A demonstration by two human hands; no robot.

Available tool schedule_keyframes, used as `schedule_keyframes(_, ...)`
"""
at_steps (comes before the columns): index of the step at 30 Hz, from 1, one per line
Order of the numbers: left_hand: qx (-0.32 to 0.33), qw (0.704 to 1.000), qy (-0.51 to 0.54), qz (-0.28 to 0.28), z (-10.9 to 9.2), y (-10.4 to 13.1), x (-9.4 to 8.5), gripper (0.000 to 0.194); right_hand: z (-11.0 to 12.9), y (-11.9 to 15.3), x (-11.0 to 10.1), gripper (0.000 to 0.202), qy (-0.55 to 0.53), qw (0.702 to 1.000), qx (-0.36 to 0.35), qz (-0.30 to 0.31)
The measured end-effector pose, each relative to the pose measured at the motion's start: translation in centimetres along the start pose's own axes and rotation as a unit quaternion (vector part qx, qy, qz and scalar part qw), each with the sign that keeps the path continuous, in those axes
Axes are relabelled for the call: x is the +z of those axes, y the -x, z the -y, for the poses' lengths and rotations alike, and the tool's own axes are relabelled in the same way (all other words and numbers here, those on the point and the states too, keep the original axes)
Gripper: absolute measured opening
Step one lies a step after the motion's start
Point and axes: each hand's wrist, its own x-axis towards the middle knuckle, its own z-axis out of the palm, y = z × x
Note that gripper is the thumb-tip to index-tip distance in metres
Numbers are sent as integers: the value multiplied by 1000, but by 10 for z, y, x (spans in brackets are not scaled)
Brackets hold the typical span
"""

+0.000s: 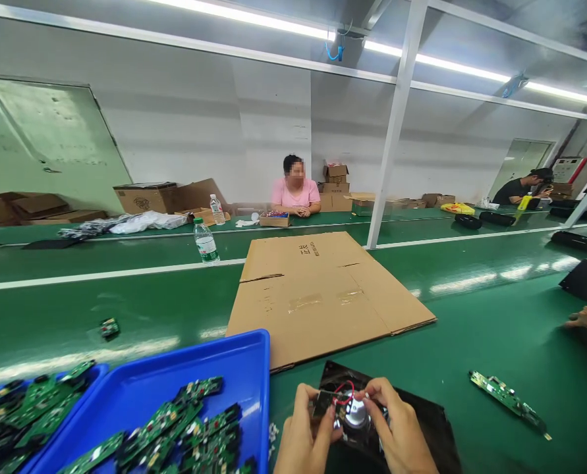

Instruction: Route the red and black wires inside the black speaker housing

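Both hands meet at the bottom edge of the view over a flat black panel lying on the green tabletop. A round silver speaker driver sits in the panel, its metal back facing up; red and black wires loop just above it. The left hand has its fingers curled and pinching the small dark part at the driver's left rim. The right hand pinches the wires and the driver's right rim between thumb and forefinger. The panel's long axis runs from upper left to lower right, its far corner pointing toward the flattened brown cardboard sheet just beyond it. Left of the hands stands a blue plastic tray holding green circuit boards. 1 long green circuit board lies alone to the right.
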Motion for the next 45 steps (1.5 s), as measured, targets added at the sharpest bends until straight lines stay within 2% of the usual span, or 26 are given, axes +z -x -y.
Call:
schedule_keyframes(3, 64, 988, -137, -16, -4, 7, 0, 15, 1, 1, -2, 31, -21, 998, 52, -12)
schedule_keyframes(5, 58, 981, -186, -8, -7, 9, 1, 6, 2, -1, -7, 29, -22, 998, 57, 21)
schedule_keyframes(9, 29, 978, -206, 6, -9, 8, 4, 15, 10, -11, -24, 15, 26, 996, -25, 81)
schedule_keyframes(15, 5, 979, -202, 2, -6, 4, 7, 19, 16, -15, -33, 24, 67, 978, -76, 183)
schedule_keyframes(18, 6, 975, -220, -2, -5, 4, 9, 18, 10, -11, -29, 18, 111, 976, -98, 162)
schedule_keyframes(22, 20, 971, -239, -7, -6, 6, 13, 12, 5, -6, -23, 17, 197, 963, -159, 91)
schedule_keyframes(25, 38, 967, -253, -4, -6, 6, 14, 5, 3, -4, -20, 21, 249, 950, -178, 55)
schedule_keyframes(26, 40, 967, -251, 3, -5, 5, 13, 4, 3, -4, -20, 21, 257, 949, -177, 49)
schedule_keyframes(29, 26, 972, -230, 31, -2, 1, 11, 23, 3, -4, -20, 20, 256, 950, -170, 48)
schedule_keyframes(31, 12, 975, -218, 39, 1, -2, 11, 29, 6, -6, -21, 20, 250, 952, -168, 55)
schedule_keyframes(37, 27, 967, -249, 36, 5, -5, 9, 19, 9, -6, -24, 16, 219, 962, -136, 87)
schedule_keyframes(43, 12, 974, -222, 32, 1, -4, 11, 18, -10, 1, -21, 18, 244, 962, -122, -22)
schedule_keyframes(45, 8, 975, -218, 38, 0, -4, 12, 17, -8, 1, -20, 20, 236, 964, -125, -6)
